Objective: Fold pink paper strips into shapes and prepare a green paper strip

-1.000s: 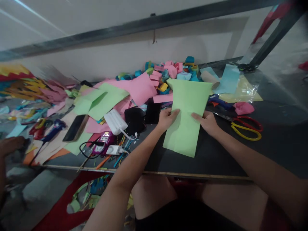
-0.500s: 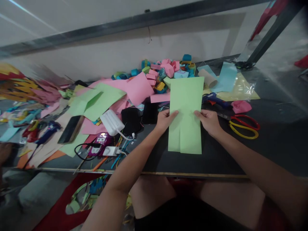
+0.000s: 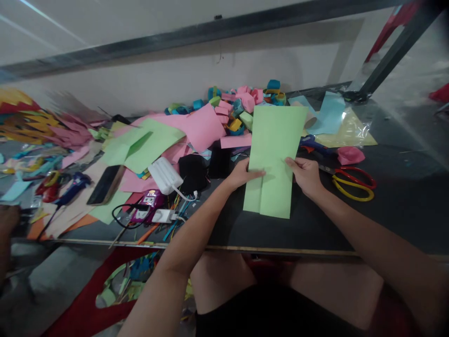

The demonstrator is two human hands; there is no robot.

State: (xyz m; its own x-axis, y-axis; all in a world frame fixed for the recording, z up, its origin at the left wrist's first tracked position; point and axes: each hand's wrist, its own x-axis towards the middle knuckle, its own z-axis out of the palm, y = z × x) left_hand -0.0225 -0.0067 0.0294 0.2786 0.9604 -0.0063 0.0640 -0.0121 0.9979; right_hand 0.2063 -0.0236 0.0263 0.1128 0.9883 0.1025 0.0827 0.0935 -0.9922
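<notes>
A folded sheet of light green paper (image 3: pixel 275 140) is held up over the dark table, its top leaning slightly right. Its two side flaps meet along a seam in the lower half. My left hand (image 3: pixel 244 174) grips the left edge, thumb across the front and fingers behind the paper. At the right edge, my right hand (image 3: pixel 306 174) pinches the sheet between thumb and fingers. Beside the right hand lie scissors (image 3: pixel 354 181) with one red and one yellow handle. A blue glue gun (image 3: pixel 317 145) sits partly behind the paper.
Curled paper pieces (image 3: pixel 242 103) are heaped by the wall. Left of me lie green sheets (image 3: pixel 154 142), a white power bank (image 3: pixel 164 175), a phone (image 3: pixel 105 185) and a purple power strip (image 3: pixel 149 206). Another person's hand (image 3: pixel 7 222) is at the far left. A pink paper piece (image 3: pixel 351 155) lies right.
The green paper has tilted, its top shifting right and its lower end rising slightly. My left thumb now reaches further across its front. Both hands still hold it.
</notes>
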